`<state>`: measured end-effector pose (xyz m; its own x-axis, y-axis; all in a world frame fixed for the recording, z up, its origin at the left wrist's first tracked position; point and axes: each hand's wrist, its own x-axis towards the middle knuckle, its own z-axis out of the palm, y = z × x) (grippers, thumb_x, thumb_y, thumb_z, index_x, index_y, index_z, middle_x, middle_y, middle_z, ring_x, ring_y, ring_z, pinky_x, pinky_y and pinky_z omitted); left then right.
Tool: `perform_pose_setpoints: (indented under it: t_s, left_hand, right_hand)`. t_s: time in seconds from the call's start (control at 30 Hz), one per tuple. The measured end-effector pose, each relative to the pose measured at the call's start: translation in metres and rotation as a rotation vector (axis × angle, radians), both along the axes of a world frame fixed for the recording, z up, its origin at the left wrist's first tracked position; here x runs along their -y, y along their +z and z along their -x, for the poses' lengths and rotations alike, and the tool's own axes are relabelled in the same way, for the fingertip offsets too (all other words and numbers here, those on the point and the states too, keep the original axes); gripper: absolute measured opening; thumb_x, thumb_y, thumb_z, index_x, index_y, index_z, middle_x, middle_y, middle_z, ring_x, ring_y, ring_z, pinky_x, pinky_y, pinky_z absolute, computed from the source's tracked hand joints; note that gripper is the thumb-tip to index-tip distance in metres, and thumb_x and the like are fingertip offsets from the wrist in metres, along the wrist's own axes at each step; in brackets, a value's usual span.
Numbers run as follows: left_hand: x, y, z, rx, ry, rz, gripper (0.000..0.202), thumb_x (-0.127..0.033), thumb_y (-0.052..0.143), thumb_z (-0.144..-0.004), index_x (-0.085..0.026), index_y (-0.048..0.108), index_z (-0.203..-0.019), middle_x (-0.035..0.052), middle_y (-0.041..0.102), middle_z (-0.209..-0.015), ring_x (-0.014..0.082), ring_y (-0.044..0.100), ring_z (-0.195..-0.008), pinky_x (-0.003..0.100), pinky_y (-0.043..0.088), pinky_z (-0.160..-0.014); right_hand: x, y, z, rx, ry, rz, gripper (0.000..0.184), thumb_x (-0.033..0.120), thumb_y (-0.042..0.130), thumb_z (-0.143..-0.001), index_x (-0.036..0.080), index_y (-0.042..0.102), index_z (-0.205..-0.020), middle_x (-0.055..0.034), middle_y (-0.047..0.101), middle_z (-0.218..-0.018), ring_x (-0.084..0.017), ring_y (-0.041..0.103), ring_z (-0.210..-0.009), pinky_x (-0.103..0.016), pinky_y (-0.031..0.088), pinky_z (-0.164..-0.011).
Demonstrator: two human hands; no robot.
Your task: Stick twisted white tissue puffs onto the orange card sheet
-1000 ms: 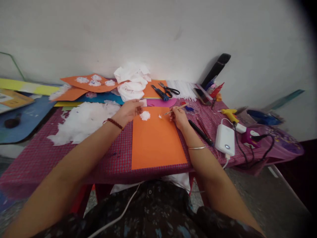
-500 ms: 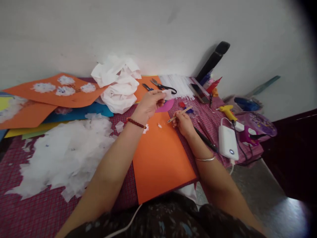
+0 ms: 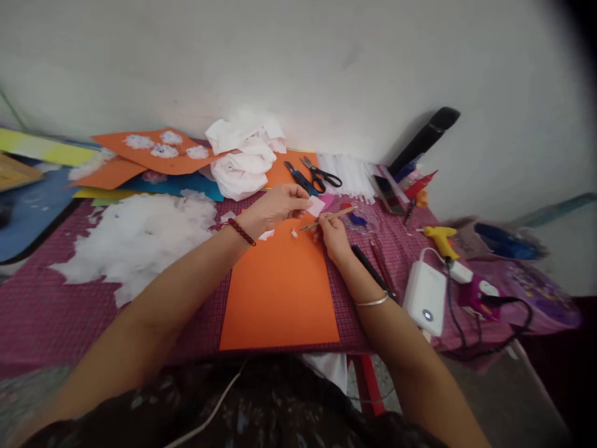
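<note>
My left hand (image 3: 282, 208) pinches a small square of thin white paper (image 3: 316, 206) by its edge. Between the fingers of my right hand (image 3: 334, 237) is a slim pale wooden stick (image 3: 342, 212), its narrow dark tip pointing left; whether it is a brush or a pencil I cannot tell. Both hands are over the far end of an orange sheet (image 3: 284, 292). A tiny white scrap (image 3: 294, 233) lies on that sheet below the stick's tip. Beside my left wrist, a white paper piece (image 3: 267, 235) rests near the sheet's far left corner.
Left of the sheet spreads a heap of white paper squares (image 3: 149, 230). Crumpled white paper (image 3: 242, 165), orange cards with white flowers (image 3: 163, 151) and scissors (image 3: 319, 177) are behind. To the right lie a yellow glue gun (image 3: 441, 239), a white power bank (image 3: 425, 298) and cables.
The view has swung left and shows more of the table. The paper square in my left hand and the stick's tip have come closer together above the sheet.
</note>
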<state>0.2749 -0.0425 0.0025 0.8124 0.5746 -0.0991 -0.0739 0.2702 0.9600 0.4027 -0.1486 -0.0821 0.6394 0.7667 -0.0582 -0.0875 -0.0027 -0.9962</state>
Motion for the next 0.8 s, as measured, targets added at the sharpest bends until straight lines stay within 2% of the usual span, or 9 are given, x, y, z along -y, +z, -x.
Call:
perform_pose_setpoints:
  t_s: [0.13, 0.3, 0.47, 0.53, 0.7, 0.8]
  left_hand:
    - [0.007, -0.009, 0.014, -0.143, -0.005, -0.135, 0.019, 0.001, 0.064, -0.077, -0.011, 0.06, -0.063, -0.0001, 0.057, -0.053, 0.0058, 0.05, -0.045, 0.02, 0.041, -0.05]
    - [0.012, -0.027, 0.006, -0.32, -0.016, -0.277, 0.017, -0.005, 0.066, -0.074, -0.013, 0.06, -0.06, 0.0022, 0.059, -0.053, 0.0089, 0.052, -0.046, 0.02, 0.036, -0.047]
    - [0.015, -0.043, -0.008, -0.491, 0.022, -0.661, 0.024, -0.004, 0.063, -0.065, -0.015, 0.053, -0.047, -0.0026, 0.046, -0.045, 0.0074, 0.037, -0.043, 0.022, 0.021, -0.044]
    - [0.015, -0.048, -0.009, -0.511, 0.032, -0.756, 0.026, -0.003, 0.061, -0.062, -0.016, 0.05, -0.043, -0.0036, 0.039, -0.043, 0.0075, 0.033, -0.044, 0.024, 0.017, -0.044]
    - [0.009, -0.056, -0.007, -0.517, 0.051, -0.826, 0.024, -0.003, 0.059, -0.061, -0.016, 0.049, -0.043, -0.0027, 0.042, -0.044, 0.0089, 0.036, -0.046, 0.024, 0.019, -0.044]
    - [0.007, -0.057, -0.007, -0.551, 0.058, -0.835, 0.024, -0.008, 0.062, -0.064, -0.017, 0.051, -0.045, -0.002, 0.045, -0.045, 0.0094, 0.037, -0.046, 0.024, 0.021, -0.044]
  right_hand:
    - [0.007, -0.001, -0.005, -0.11, -0.071, -0.123, 0.02, 0.038, 0.059, -0.085, 0.022, 0.05, -0.078, 0.0057, 0.056, -0.054, -0.008, 0.048, -0.039, -0.02, 0.042, -0.039]
    - [0.012, 0.005, -0.014, -0.211, -0.123, -0.159, 0.02, 0.038, 0.056, -0.089, 0.021, 0.05, -0.078, 0.0056, 0.055, -0.055, -0.007, 0.047, -0.04, -0.018, 0.042, -0.039]
    - [0.012, 0.008, -0.019, -0.174, -0.121, -0.184, 0.021, 0.037, 0.055, -0.091, 0.021, 0.05, -0.077, 0.0051, 0.055, -0.055, -0.006, 0.047, -0.039, -0.018, 0.042, -0.04]
    - [0.012, 0.008, -0.018, -0.149, -0.108, -0.179, 0.022, 0.035, 0.054, -0.092, 0.021, 0.05, -0.076, 0.0043, 0.055, -0.055, -0.006, 0.047, -0.039, -0.018, 0.041, -0.041]
    - [0.009, 0.003, -0.012, -0.091, -0.027, -0.157, 0.023, 0.031, 0.055, -0.092, 0.02, 0.052, -0.072, 0.0036, 0.055, -0.052, -0.006, 0.047, -0.039, -0.018, 0.038, -0.04]
    - [0.008, -0.002, -0.01, -0.011, 0.016, -0.16, 0.022, 0.032, 0.061, -0.089, 0.019, 0.054, -0.072, 0.0035, 0.055, -0.053, -0.007, 0.05, -0.042, -0.018, 0.04, -0.042]
